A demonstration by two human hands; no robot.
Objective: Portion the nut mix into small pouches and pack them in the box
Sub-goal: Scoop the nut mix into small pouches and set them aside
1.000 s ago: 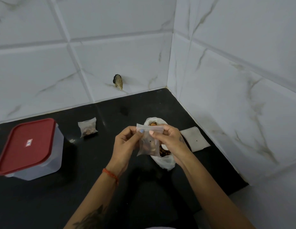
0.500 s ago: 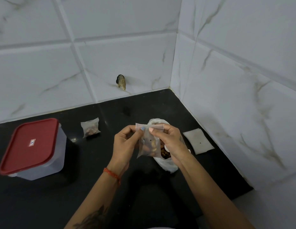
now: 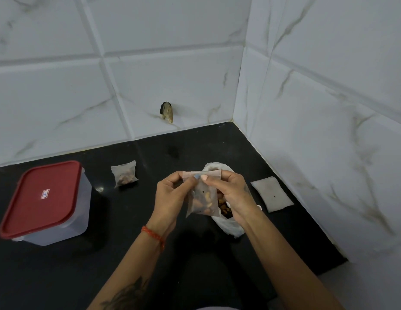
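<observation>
Holding nut-filled pouch (image 3: pixel 203 199), both hands pinching top, lidded box (image 3: pixel 47 203) apart

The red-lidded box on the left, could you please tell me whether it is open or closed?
Closed: the red lid lies flat over the box.

No readable text; red box lid (image 3: pixel 41 198) has a small white label (image 3: pixel 45 194), print illegible.

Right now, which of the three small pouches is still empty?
The flat pouch lying by the right wall. The one pinched by the left hand and right hand holds nuts, as does the pouch lying near the box.
</observation>
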